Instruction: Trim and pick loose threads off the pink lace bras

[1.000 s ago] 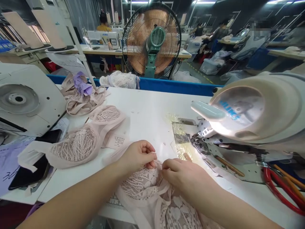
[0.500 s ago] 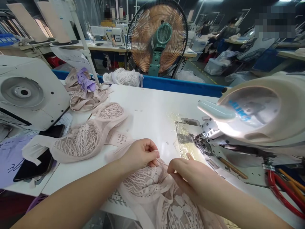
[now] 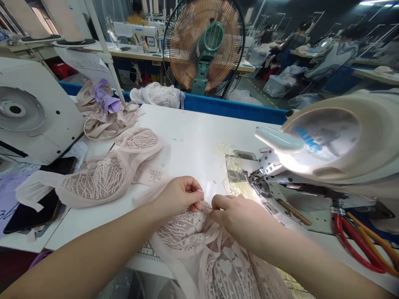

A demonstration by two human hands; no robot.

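Other bra [image 3: 96, 180] at 10 o'clock of left hand [image 3: 177, 195], which pinches edge of held bra [image 3: 229, 265], bulk at 5 o'clock. Right hand [image 3: 241, 216] just beside, held bra at its 7 o'clock; can't tell if gripping. Sewing machine [image 3: 324, 153], 2 o'clock.

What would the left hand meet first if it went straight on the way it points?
Probably the right hand, a small gap beyond the fingertips of the left hand, though depth is unclear.

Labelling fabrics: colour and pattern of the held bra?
Bra: pinkish beige, lace-patterned; head view shows it best.
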